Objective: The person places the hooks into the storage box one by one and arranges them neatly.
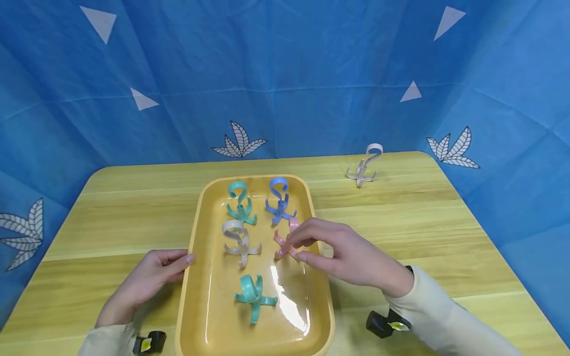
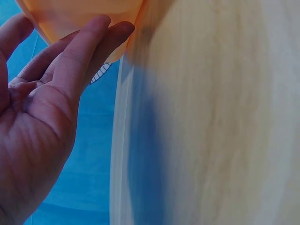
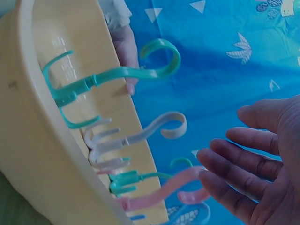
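A yellow tray (image 1: 218, 331) holds several plastic multi-prong hanging hooks. My left hand (image 1: 151, 279) pinches the tray's left rim, thumb over the edge and fingers against the outer wall (image 2: 89, 11). My right hand (image 1: 352, 252) is over the tray's right side, beside a pink hook (image 1: 285, 248) it partly covers. In the right wrist view its fingers are spread and loosely bent, fingertips close to the pink hook (image 3: 164, 190); contact is unclear. Around it stand a blue hook (image 1: 280, 206), a white hook (image 1: 243, 245), a teal hook (image 1: 241, 210) and another teal hook (image 1: 254, 296) nearer the front.
A greyish-white hook (image 1: 360, 170) stands outside the tray at the table's back right. The wooden table (image 1: 427, 212) carries everything, and blue patterned cloth (image 1: 311, 99) hangs behind it and at both sides.
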`<state>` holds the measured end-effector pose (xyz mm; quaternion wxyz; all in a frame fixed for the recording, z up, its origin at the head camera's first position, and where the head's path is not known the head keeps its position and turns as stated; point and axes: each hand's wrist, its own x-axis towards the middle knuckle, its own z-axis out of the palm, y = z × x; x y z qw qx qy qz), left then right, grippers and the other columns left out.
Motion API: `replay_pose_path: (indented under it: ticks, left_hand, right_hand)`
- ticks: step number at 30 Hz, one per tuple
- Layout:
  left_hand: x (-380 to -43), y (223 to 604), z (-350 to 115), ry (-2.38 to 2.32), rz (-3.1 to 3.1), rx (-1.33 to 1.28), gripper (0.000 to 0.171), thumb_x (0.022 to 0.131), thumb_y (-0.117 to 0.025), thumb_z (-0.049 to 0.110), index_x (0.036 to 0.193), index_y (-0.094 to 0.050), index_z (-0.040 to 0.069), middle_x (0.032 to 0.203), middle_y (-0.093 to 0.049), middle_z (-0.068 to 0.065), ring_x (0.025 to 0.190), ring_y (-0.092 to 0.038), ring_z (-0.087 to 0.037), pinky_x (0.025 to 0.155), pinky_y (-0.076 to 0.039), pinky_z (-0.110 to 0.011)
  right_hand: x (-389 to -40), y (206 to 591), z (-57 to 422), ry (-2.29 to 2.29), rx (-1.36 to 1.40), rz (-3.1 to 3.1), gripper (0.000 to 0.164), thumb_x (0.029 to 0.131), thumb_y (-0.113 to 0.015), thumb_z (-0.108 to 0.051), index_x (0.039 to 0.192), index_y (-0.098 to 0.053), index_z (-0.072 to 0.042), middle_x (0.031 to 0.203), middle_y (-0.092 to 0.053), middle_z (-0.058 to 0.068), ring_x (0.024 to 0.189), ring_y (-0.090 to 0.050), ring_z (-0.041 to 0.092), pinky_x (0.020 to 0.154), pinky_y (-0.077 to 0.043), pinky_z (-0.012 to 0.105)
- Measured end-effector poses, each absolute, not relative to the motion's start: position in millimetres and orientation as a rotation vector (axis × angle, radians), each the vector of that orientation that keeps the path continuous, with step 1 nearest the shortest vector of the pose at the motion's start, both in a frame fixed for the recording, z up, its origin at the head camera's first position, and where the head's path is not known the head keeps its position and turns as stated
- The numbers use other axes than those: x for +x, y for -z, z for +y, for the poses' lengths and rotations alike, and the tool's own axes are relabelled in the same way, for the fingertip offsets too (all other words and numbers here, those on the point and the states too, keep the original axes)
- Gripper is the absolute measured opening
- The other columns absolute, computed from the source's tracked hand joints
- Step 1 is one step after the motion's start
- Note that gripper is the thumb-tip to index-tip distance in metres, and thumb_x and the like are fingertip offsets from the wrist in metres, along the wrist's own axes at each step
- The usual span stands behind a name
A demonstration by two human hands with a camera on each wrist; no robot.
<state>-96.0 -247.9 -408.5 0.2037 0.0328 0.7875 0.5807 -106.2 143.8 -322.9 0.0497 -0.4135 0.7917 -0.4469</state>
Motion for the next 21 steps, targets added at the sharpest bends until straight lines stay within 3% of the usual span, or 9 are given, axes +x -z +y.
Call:
replay_pose_path:
  ticks: [9,21]
  left_hand:
    - [-97.9,409.2,-249.0,-1.634,2.178,0.099,0.046,0.103,-0.056,0.02,0.129,-0.052,-0.018,0.133,-0.051,-0.031,0.109,-0.057,-0.008,0.087,-0.053,-0.03]
    - [-96.4,410.2,-249.3,-1.624,2.172,0.085,0.048,0.103,-0.055,0.022,0.131,-0.051,-0.017,0.137,-0.047,-0.033,0.119,-0.053,-0.027,0.09,-0.052,-0.032]
  right_hand:
    - [-109.7,322.2,155.6,1.344,-1.249,2.5,0.022,0.095,-0.066,-0.008,0.116,-0.066,-0.016,0.109,-0.063,-0.008,0.097,-0.062,0.015,0.085,-0.053,0.033]
    - [-121.4,330.0,169.7,1.382,-1.148,2.557,0.026,0.09,-0.072,-0.004,0.114,-0.067,-0.016,0.109,-0.065,-0.007,0.099,-0.062,0.013,0.085,-0.053,0.033]
